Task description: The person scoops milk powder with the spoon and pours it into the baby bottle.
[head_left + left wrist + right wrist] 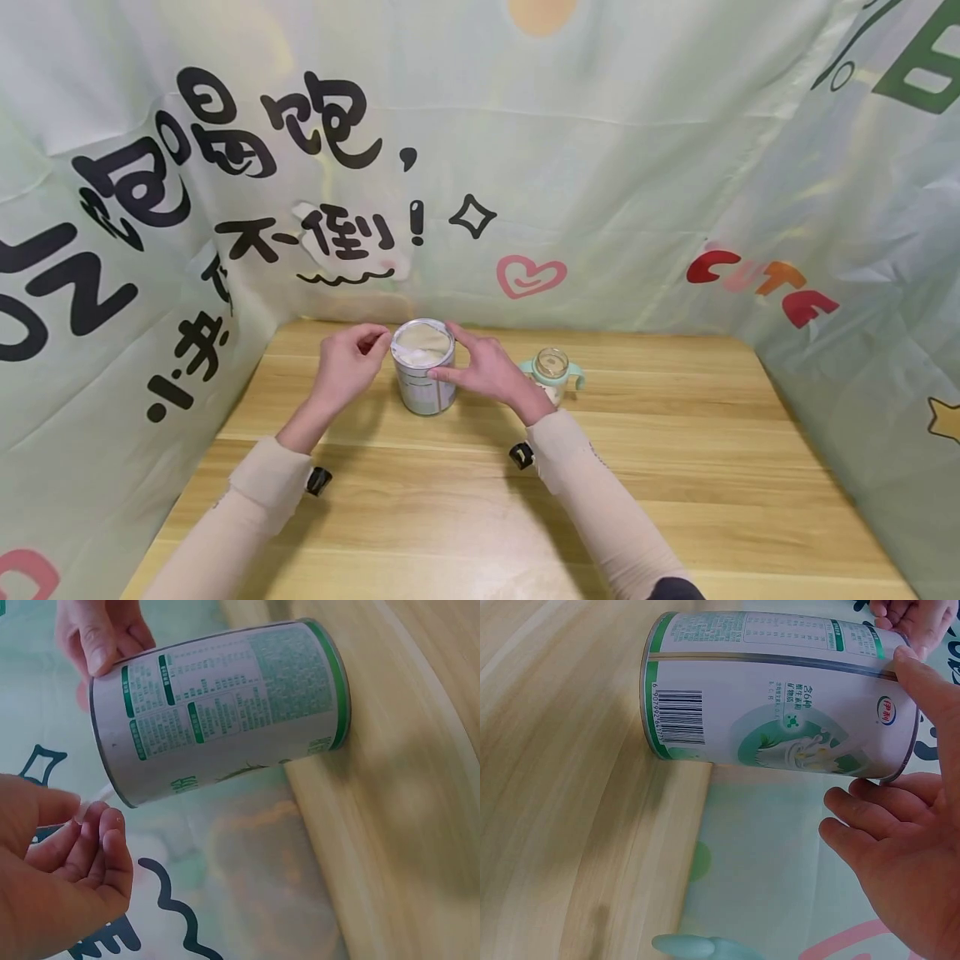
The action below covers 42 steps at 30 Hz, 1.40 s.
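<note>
A milk powder can (427,387), white with green print and a barcode, stands upright on the table. Its top shows a beige patch and a wrinkled whitish seal (422,357) inside the metal rim. My left hand (352,358) is at the can's left edge; in the left wrist view, thumb and forefinger pinch a small white tab (91,806) at that rim. From the other side my right hand (491,371) grips the can by its upper edge, thumb on the near side and fingers around the far side.
Behind my right wrist stands a baby bottle (552,364) with mint-green handles and an uncovered mouth. The wooden table (675,433) ends at printed fabric (615,200) hanging around its back and sides. A black wrist device (318,481) sits under each cuff.
</note>
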Tool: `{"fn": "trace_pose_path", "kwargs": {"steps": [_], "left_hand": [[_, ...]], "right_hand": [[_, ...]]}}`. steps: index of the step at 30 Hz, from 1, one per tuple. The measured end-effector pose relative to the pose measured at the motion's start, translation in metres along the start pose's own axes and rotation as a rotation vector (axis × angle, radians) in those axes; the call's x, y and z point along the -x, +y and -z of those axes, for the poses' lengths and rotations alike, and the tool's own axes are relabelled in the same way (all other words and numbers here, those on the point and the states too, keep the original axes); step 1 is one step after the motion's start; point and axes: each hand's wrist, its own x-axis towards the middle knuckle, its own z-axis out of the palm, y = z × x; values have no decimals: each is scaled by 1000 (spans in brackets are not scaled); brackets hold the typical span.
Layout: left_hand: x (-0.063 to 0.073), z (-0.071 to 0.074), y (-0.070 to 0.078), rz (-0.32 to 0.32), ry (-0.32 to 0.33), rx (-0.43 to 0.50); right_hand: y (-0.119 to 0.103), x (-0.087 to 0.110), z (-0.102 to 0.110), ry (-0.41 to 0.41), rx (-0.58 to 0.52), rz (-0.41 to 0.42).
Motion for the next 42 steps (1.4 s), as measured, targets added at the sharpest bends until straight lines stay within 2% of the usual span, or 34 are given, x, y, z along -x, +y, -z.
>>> {"fn": "trace_pose_path", "kwargs": {"steps": [9,15,26,30,36,42], "left_hand": [[0,-5,2,-94,-13,-44],[0,-10,0,-212,-31,-127],[0,-11,3,-325,-64,-255],[-1,-11,4,-318,-86,-273],[-1,-9,8,-250,-127,-285],[-1,-9,7,-186,-140,-265]], "right_hand": [[-1,0,1,-3,2,18],[-2,-1,2,-9,0,12],[0,-3,0,-9,-1,9],[1,-3,0,-9,-11,3],[1,-2,0,-12,-20,4],[1,-1,-1,-4,-17,1]]}}
